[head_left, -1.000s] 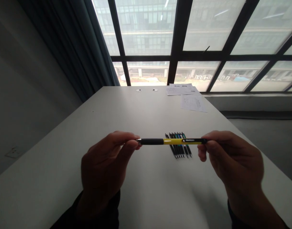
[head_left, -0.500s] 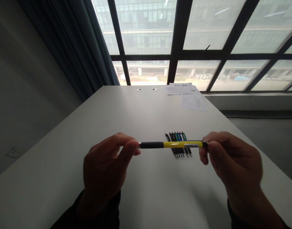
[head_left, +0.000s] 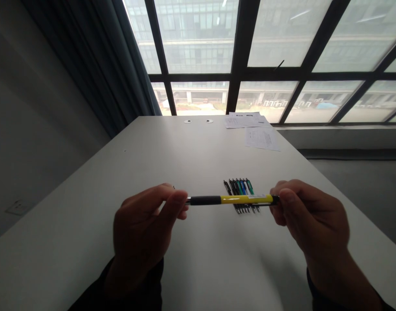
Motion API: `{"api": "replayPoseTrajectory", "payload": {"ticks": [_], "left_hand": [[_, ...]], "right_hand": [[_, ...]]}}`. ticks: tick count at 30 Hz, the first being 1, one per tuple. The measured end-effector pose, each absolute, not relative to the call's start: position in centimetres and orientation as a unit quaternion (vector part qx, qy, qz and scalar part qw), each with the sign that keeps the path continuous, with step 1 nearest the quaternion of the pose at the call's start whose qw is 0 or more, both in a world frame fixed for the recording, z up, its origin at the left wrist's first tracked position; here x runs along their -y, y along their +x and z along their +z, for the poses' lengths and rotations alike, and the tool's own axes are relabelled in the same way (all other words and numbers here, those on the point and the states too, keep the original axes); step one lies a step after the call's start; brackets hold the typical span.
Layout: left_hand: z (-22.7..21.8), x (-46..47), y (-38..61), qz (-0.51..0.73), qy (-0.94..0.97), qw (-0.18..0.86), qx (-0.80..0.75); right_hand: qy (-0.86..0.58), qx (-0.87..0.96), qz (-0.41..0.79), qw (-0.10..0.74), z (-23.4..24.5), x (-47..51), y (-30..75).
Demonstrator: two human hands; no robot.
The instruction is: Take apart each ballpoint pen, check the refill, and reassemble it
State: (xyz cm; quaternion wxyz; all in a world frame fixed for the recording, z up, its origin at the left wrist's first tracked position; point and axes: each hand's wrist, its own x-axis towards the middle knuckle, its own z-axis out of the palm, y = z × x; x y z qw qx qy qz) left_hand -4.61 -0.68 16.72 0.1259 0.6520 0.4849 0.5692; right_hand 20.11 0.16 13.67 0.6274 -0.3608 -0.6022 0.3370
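A yellow pen (head_left: pixel 228 199) with a black grip is held level above the table, stretched between both hands. My left hand (head_left: pixel 146 220) pinches its metal tip end between thumb and fingers. At the other end, my right hand (head_left: pixel 314 220) pinches the dark top, with the clip now along the lower side of the barrel. Behind the yellow pen, a row of pens (head_left: pixel 239 186) lies side by side on the white table (head_left: pixel 191 160); several are black, others show green, blue and white. The held pen hides the middle of that row.
Printed papers (head_left: pixel 261 138) lie at the table's far right corner. Two cable holes (head_left: pixel 210 121) sit near the far edge. Beyond stands a large window (head_left: pixel 201 39), with a dark blue curtain (head_left: pixel 97 56) to its left and a wall socket (head_left: pixel 19 207) lower down.
The yellow pen has rolled about its long axis: its clip has gone from the upper to the lower side and its label has moved up. The right fingers have shifted slightly left.
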Motion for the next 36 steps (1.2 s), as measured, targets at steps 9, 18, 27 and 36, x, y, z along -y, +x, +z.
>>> {"api": "replayPoseTrajectory", "payload": {"ticks": [9,18,27,36], "left_hand": [[16.70,0.79,-4.42,0.568,0.646,0.121,-0.495],[16.75,0.87,-4.49,0.556,0.649,0.117,-0.506],[16.71,0.79,-4.49,0.560,0.651,0.109,-0.500],[16.24,0.22,-4.44,0.606,0.637,0.145,-0.454]], "right_hand": [[-0.370,0.616,0.335,0.610,13.16,-0.22,20.39],[-0.380,0.631,0.330,0.591,12.86,-0.20,20.85],[-0.391,0.642,0.319,0.577,12.95,-0.27,20.77],[-0.422,0.634,0.317,0.565,13.66,-0.16,20.23]]}}
